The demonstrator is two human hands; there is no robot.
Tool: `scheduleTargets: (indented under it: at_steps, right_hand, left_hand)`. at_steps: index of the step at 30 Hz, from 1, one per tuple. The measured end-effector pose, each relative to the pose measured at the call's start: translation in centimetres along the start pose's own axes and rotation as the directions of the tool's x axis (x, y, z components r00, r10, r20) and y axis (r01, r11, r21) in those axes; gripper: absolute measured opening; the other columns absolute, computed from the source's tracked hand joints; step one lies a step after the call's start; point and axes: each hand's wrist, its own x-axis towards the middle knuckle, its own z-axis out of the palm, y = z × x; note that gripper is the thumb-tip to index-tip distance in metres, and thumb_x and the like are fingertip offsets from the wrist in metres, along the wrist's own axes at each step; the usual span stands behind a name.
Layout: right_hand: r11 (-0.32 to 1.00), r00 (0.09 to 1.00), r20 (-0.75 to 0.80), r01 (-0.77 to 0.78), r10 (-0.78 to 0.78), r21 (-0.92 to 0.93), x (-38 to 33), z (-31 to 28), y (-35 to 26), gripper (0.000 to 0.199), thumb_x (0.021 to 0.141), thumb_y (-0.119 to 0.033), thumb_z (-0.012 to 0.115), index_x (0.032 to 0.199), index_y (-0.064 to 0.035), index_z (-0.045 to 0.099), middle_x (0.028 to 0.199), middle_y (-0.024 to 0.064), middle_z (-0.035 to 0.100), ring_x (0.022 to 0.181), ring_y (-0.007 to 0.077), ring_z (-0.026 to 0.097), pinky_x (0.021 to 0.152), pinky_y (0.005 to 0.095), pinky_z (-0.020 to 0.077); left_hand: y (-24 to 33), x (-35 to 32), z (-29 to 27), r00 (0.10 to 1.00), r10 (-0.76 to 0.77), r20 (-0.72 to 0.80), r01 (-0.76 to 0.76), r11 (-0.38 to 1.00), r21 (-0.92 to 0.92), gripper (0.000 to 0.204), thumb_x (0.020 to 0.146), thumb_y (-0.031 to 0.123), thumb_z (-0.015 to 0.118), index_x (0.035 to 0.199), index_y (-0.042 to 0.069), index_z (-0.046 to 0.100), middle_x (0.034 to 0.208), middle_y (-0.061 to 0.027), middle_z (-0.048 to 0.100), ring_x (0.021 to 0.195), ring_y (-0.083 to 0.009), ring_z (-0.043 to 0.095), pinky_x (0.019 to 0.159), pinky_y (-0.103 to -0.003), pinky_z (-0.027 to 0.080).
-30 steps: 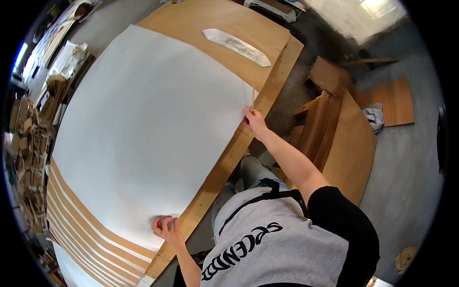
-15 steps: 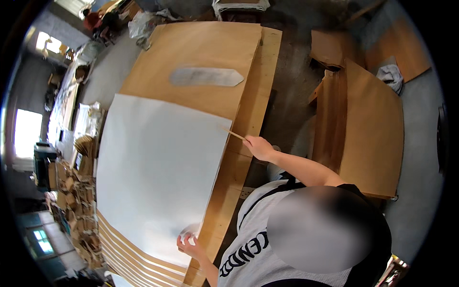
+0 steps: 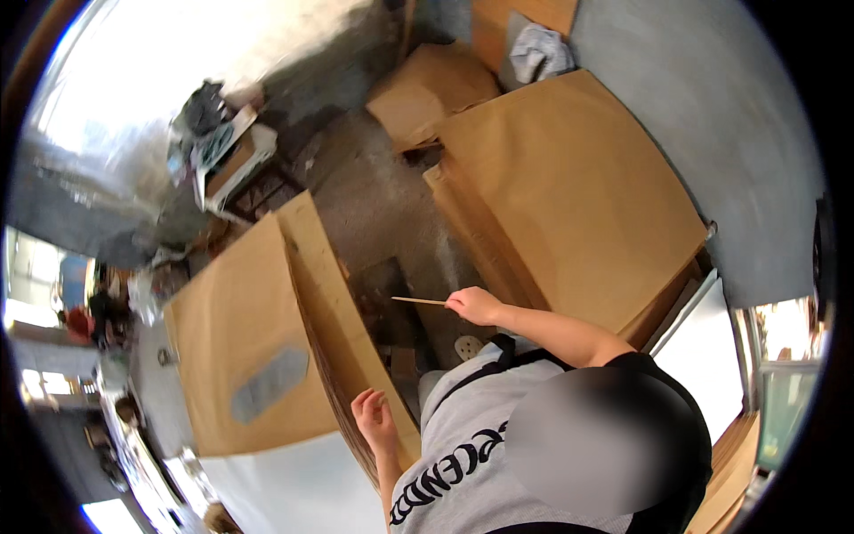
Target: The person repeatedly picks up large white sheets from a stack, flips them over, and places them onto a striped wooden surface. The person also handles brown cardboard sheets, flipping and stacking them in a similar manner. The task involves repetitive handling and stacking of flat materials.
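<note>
The left stack (image 3: 227,325) already bears a white sheet (image 3: 294,489). The right hand (image 3: 476,306) pinches a stick (image 3: 418,301); the left hand (image 3: 376,422), empty, curls loosely.

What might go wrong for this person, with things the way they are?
The thin wooden stick juts from the right hand, so it might catch or snap if it swings against the brown stack on the right. The left hand appears close to the layered sheet edges, which might scrape its fingers. The grey pointed strip seems to lie loose on the brown sheet, so a knock could perhaps shift it.
</note>
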Motion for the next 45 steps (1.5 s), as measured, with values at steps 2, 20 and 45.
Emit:
scheduleTargets:
  at_steps: [2, 20, 45]
  right_hand:
    - [0.992, 0.990, -0.086, -0.104, 0.110, 0.074, -0.3, -2.6, 2.2, 0.027, 0.081, -0.028, 0.046, 0.087, -0.0064, 0.060, 0.070, 0.0120, 0.060, 0.067, 0.0252, 0.058, 0.061, 0.0350, 0.0433]
    - [0.836, 0.535, -0.648, -0.422, 0.542, 0.351, 8.2, -17.6, 13.2, 0.022, 0.082, -0.012, 0.046, 0.102, -0.0080, 0.056, 0.078, 0.0112, 0.060, 0.068, 0.0221, 0.057, 0.060, 0.0321, 0.0443]
    - [0.345, 0.137, -0.543, -0.888, 0.829, 0.303, 26.3, -39.4, 17.9, 0.031, 0.081, -0.013, 0.040, 0.100, -0.0267, 0.060, 0.082, 0.0096, 0.060, 0.076, 0.0267, 0.058, 0.065, 0.0388, 0.0466]
  left_hand:
    - [0.2, 3.6, 2.0, 0.989, 0.020, 0.146, -0.015, 0.999, -0.032, 0.014, 0.074, -0.003, 0.054, 0.086, 0.004, 0.058, 0.094, -0.0081, 0.049, 0.079, -0.0159, 0.052, 0.062, -0.023, 0.044]
    - [5.7, 42.3, 24.6, 0.294, 0.148, 0.944, -0.184, 0.978, -0.097, 0.013, 0.077, 0.005, 0.054, 0.090, 0.003, 0.057, 0.088, -0.0106, 0.053, 0.071, -0.0190, 0.057, 0.062, -0.026, 0.047]
    - [11.3, 62.8, 47.6, 0.049, -0.140, 0.989, 0.268, 0.956, 0.122, 0.013, 0.083, 0.010, 0.049, 0.091, 0.002, 0.055, 0.075, -0.0037, 0.056, 0.063, -0.0099, 0.052, 0.054, -0.021, 0.042]
